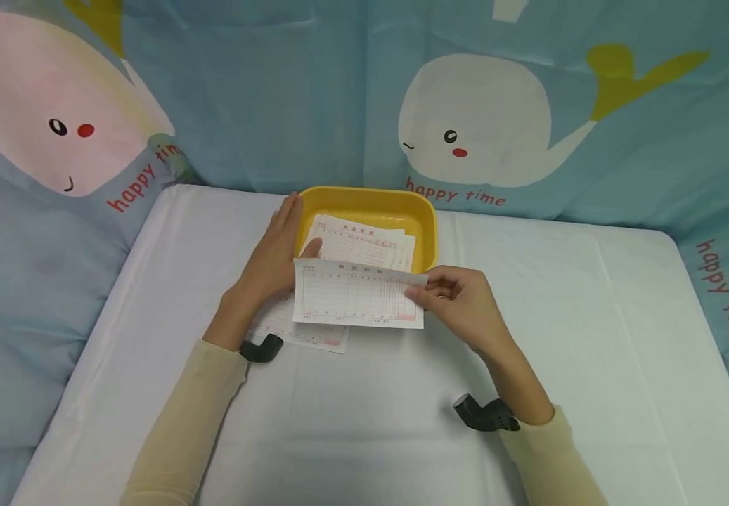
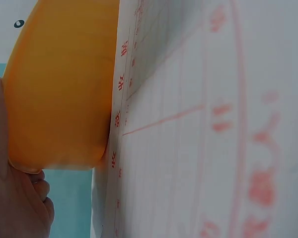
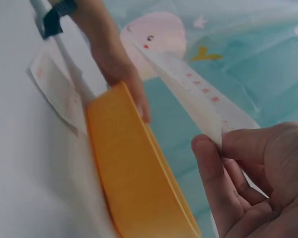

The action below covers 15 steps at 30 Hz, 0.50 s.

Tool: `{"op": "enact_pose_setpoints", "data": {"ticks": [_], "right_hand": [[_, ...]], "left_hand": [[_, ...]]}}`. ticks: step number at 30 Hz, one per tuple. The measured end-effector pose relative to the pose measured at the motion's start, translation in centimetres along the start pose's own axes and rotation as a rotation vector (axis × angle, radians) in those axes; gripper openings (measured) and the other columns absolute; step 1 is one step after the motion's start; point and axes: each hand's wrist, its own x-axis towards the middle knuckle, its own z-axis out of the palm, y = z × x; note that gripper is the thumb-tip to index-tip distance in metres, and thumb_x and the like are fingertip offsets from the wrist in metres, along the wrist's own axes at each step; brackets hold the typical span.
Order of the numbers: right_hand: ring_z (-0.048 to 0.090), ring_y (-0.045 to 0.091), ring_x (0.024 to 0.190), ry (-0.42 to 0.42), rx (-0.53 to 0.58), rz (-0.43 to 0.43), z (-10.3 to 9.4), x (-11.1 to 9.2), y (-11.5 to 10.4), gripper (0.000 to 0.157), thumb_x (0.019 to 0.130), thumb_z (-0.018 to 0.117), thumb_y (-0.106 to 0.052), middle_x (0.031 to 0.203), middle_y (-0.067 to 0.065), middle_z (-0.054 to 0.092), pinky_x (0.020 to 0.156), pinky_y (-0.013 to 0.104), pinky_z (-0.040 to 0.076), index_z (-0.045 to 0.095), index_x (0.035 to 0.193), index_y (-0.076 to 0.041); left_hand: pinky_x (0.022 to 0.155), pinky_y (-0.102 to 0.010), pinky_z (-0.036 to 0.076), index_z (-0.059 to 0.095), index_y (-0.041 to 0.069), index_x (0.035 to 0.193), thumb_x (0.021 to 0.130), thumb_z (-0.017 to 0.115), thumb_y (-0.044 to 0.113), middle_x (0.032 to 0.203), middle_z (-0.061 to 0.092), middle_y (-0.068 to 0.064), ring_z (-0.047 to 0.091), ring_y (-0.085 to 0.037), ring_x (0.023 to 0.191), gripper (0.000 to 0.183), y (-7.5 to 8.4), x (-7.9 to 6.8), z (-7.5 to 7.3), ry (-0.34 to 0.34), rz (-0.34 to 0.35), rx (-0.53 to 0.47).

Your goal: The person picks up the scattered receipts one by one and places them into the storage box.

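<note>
My right hand (image 1: 462,302) pinches the right end of a printed paper slip (image 1: 358,295) between thumb and fingers. This slip, with red lines and characters, is held up in front of a yellow plastic tray (image 1: 430,225). My left hand (image 1: 272,253) grips the tray's left side, its thumb over the rim near the slip's left end. Inside the tray lie several similar slips (image 1: 351,239), partly hidden by the raised one. The right wrist view shows the slip (image 3: 208,91) edge-on, rising from the fingertips. In the left wrist view, the printed slip (image 2: 164,148) fills the right side.
More slips (image 1: 307,334) lie on the white-covered table (image 1: 364,422) in front of the tray, partly under the left hand and raised slip. Behind the tray hangs a blue cloth (image 1: 288,105) with whale prints. A dark wrist device (image 1: 484,413) is strapped to the right wrist.
</note>
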Motion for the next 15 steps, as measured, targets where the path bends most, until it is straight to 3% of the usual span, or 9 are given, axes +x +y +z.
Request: {"op": "enact_pose_setpoints", "data": {"ticks": [6, 15], "right_hand": [[0.078, 0.012, 0.077, 0.1, 0.028, 0.006, -1.8, 1.7, -0.2, 0.025, 0.092, 0.083, -0.016, 0.102, 0.019, 0.08, 0.072, 0.03, 0.067, 0.079, 0.11, 0.002], [0.075, 0.007, 0.087, 0.207, -0.089, -0.051, -3.6, 3.6, -1.3, 0.026, 0.096, 0.08, -0.017, 0.109, 0.019, 0.08, 0.072, 0.02, 0.065, 0.08, 0.113, 0.002]], "left_hand": [[0.138, -0.052, 0.009, 0.007, 0.006, 0.171, 0.107, 0.05, 0.04, 0.181, 0.002, -0.009, 0.006, -0.031, 0.169, 0.084, 0.1, 0.1, -0.2, 0.02, 0.01, 0.019], [0.137, -0.058, 0.011, 0.0, 0.014, 0.172, 0.108, 0.046, 0.048, 0.181, -0.006, -0.001, 0.003, -0.034, 0.169, 0.085, 0.5, 0.0, -0.1, -0.028, -0.04, 0.04]]}}
